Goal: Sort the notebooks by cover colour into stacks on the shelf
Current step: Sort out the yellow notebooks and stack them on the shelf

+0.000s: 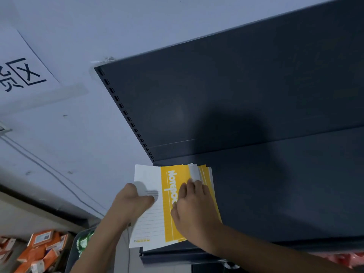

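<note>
A stack of yellow-and-white notebooks (167,219) lies at the left end of the dark grey shelf (275,184), its left part overhanging the shelf's edge. The top cover shows a yellow band with white lettering. My left hand (134,201) grips the stack's left white edge, thumb on top of the cover. My right hand (195,205) rests flat on the yellow part, fingers straight and reaching to the stack's far right corner. More yellow covers fan out beneath at the right side.
The shelf's dark back panel (236,91) rises behind, with a slotted upright (126,113) on its left. A pale wall carries a taped paper sign (21,71). Orange boxes (39,251) and a grey bin (78,245) sit low left.
</note>
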The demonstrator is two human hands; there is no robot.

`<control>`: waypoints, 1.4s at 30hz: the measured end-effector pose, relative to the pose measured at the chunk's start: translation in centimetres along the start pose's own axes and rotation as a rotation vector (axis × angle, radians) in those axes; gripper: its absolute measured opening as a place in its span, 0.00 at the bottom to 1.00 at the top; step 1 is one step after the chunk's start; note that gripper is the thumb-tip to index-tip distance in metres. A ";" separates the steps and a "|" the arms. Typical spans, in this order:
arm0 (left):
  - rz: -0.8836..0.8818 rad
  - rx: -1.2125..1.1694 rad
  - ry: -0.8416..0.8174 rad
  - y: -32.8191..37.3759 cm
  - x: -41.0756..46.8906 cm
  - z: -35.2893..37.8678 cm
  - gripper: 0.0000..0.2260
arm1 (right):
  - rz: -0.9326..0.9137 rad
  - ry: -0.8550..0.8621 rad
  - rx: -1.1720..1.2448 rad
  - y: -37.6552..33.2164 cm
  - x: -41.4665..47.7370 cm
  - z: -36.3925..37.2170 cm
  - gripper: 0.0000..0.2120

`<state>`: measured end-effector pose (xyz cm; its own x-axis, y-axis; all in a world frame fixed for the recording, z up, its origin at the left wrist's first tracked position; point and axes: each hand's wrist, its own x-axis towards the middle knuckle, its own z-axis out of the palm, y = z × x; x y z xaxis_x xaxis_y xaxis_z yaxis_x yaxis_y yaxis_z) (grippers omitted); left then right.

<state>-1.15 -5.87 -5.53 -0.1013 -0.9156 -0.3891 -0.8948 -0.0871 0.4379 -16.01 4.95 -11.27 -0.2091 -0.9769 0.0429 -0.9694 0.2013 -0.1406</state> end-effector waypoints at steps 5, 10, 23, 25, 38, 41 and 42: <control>-0.015 0.014 0.062 0.2 -0.8 -0.2 0.24 | -0.043 0.022 0.027 -0.1 -0.1 0.0 0.28; -0.024 -0.036 0.108 0.7 -1.8 -1.2 0.18 | -0.051 0.044 0.086 -1.2 0.0 0.3 0.28; 0.111 -0.198 0.226 -0.2 -2.2 -0.6 0.20 | -0.089 -0.050 0.372 0.2 0.0 -1.3 0.26; 0.133 -0.331 0.203 -0.3 -2.2 -0.9 0.18 | -0.040 0.013 0.488 0.6 0.2 -1.8 0.23; 0.394 -0.570 -0.136 4.9 -2.8 1.9 0.20 | 0.407 0.110 1.017 5.0 -0.6 -6.2 0.17; 0.449 -0.519 -0.158 6.3 -2.9 3.7 0.26 | 0.464 0.161 0.959 6.0 -2.2 -6.6 0.20; 0.458 -0.516 -0.165 6.8 -3.2 4.4 0.26 | 0.487 0.181 0.938 6.5 -2.8 -6.7 0.19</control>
<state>-8.86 -1.81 -4.91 -0.5191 -0.8368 -0.1742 -0.4303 0.0798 0.8991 -22.63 9.43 -5.67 -0.6374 -0.7655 -0.0883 -0.3059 0.3566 -0.8828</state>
